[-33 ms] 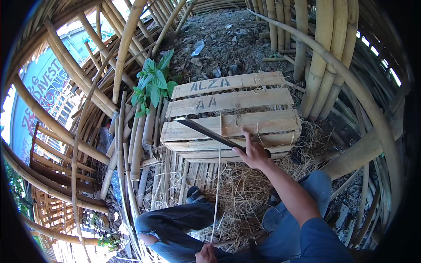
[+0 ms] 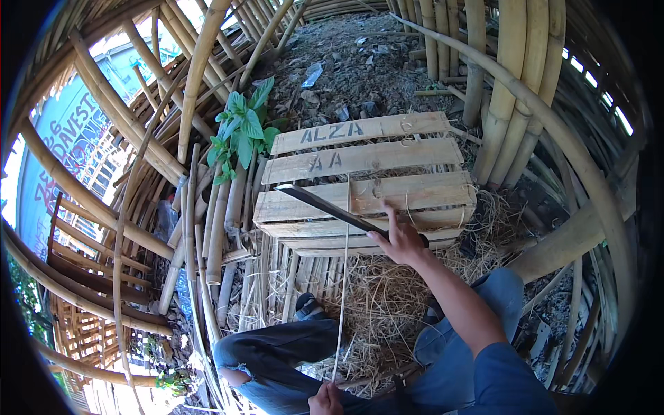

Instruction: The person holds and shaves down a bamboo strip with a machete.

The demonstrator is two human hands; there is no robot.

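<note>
The left hand [image 2: 325, 400], low between the knees, pinches the bottom end of a thin pale bamboo strip [image 2: 343, 277] that stands upright before the slatted wooden crate [image 2: 429, 190]. To its right, the right hand [image 2: 403, 242] is closed around the handle of a long dark machete [image 2: 325, 206], whose blade lies across the strip's upper part over the crate.

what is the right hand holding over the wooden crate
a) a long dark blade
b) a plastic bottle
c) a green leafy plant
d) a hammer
a: the right hand grips a long dark blade that slants up and to the left across the slats of the wooden crate, while the left hand pinches the lower end of a thin bamboo strip.
</note>
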